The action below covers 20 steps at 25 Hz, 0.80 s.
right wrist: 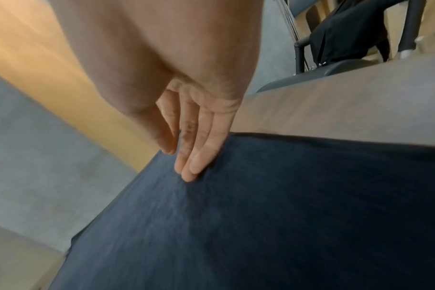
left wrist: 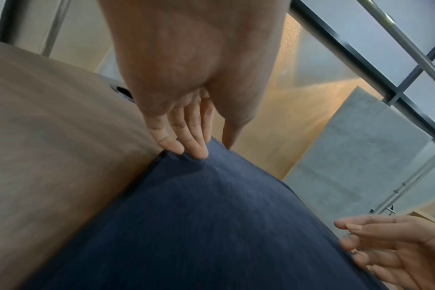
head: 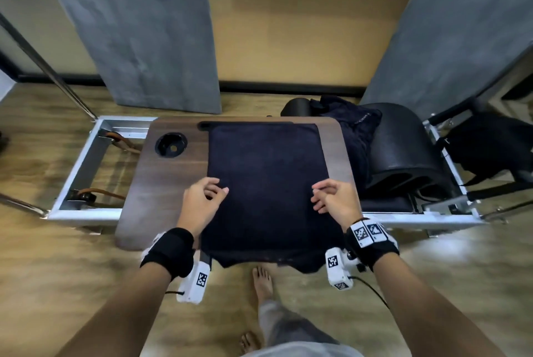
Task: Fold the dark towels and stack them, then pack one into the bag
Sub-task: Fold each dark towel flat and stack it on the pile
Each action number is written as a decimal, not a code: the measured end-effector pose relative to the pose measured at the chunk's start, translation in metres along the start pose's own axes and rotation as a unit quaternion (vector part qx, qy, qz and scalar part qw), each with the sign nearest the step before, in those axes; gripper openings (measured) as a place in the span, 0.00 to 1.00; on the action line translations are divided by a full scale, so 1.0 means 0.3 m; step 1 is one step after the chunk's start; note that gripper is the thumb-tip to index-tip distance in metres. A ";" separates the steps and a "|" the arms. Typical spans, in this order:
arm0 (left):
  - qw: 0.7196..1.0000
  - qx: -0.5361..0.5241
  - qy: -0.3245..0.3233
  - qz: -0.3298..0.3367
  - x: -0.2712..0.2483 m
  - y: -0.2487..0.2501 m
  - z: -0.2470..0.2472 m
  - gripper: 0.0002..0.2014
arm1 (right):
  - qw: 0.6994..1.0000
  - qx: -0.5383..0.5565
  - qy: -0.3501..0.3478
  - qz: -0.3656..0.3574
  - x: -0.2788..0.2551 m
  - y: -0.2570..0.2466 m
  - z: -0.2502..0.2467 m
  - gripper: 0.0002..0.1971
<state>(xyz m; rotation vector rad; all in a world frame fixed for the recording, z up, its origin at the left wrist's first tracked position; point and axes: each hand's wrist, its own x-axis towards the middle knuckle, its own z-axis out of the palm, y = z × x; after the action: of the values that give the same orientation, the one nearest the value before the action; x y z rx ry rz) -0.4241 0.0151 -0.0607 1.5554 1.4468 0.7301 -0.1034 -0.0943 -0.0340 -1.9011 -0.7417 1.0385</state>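
No grip is taken yet — relaxed fingers of the left hand and right hand rest on the dark towel, spread across the table. Soft, limp, light cloth — best pinched at its side edges.

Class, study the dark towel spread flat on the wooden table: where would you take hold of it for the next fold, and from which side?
Probably pinch the dark towel at its near hem, which overhangs the table edge, coming from the near side, one hand per corner.
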 end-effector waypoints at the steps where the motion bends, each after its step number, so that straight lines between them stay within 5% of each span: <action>1: 1.000 0.008 0.001 0.008 -0.054 -0.007 -0.006 0.11 | 0.999 -0.034 0.008 -0.004 -0.046 0.037 -0.005 0.05; 4: 0.995 0.086 0.002 0.046 -0.186 -0.028 -0.023 0.11 | 0.989 -0.146 0.038 -0.011 -0.154 0.133 -0.032 0.07; 9: 0.959 0.281 -0.047 0.014 -0.306 -0.034 -0.063 0.06 | 0.975 -0.218 0.045 0.010 -0.231 0.204 -0.062 0.11; 15: 0.970 0.235 -0.015 0.061 -0.258 0.036 -0.064 0.06 | 0.979 -0.201 0.030 -0.017 -0.192 0.094 -0.043 0.10; 20: 0.978 0.167 0.066 0.111 0.003 0.248 -0.028 0.05 | 0.986 -0.118 0.029 -0.111 0.021 -0.169 0.031 0.08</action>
<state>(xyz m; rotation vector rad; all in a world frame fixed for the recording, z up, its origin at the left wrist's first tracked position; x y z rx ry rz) -0.3962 0.0214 0.0085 1.9825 1.5693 0.7581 -0.1136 -0.0612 0.0048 -1.9826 -1.0556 0.7816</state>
